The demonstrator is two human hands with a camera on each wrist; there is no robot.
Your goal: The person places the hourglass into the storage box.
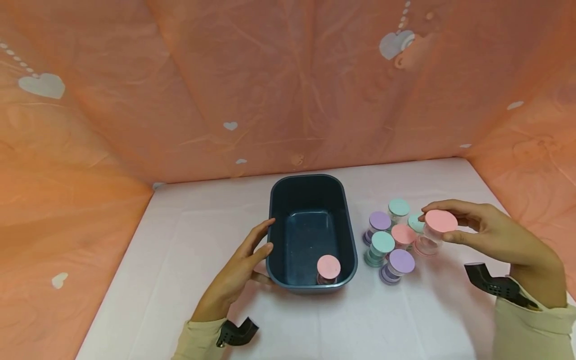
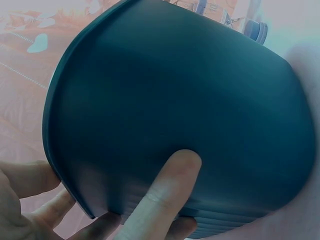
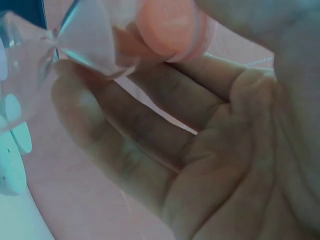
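With its thumb and fingers, my right hand [image 1: 490, 232] holds a sand timer [image 1: 440, 222] with pink caps and a clear, pinched-waist body [image 3: 90, 37]. It is at the right edge of a cluster of similar timers. My left hand [image 1: 236, 275] touches the left side of a dark blue plastic bin [image 1: 275, 240]. Straight fingers reach the bin's rim, and one fingertip [image 2: 184, 162] presses its outer wall. Inside the bin, another pink-capped sand timer [image 1: 328, 267] stands upright in the near right corner.
Right of the bin stand several sand timers, among them a purple one [image 1: 402, 261], a mint one [image 1: 383, 242] and a pink one [image 1: 403, 235]. A white cloth [image 1: 180, 260] covers the table. Orange sheets with hearts [image 1: 288, 90] enclose the back and sides.
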